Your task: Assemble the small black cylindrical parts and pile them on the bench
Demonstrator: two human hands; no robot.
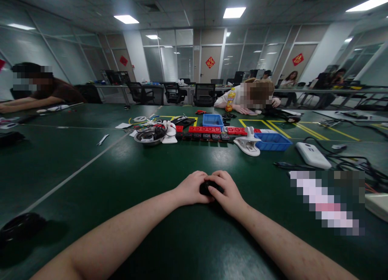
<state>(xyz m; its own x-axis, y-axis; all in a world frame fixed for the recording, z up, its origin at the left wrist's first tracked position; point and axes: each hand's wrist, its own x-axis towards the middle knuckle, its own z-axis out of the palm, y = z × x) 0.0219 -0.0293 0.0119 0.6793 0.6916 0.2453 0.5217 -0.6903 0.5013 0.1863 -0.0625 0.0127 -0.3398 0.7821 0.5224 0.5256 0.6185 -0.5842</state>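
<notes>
A small black computer mouse sits low over the green table, between my two hands. My left hand is closed around its left side, fingers bent over the far edge. From the right, my right hand grips it too, with the thumb lying across the near side. The fingertips of both hands meet at the top, and much of the mouse is covered by them. Its underside is hidden, so whether it touches the table I cannot tell.
Beyond my hands stand a metal bowl, white clamps, a red-and-black strip and blue bins. A white power bank-like box and cables lie right. A black rounded object rests lower left. Other people sit across and left.
</notes>
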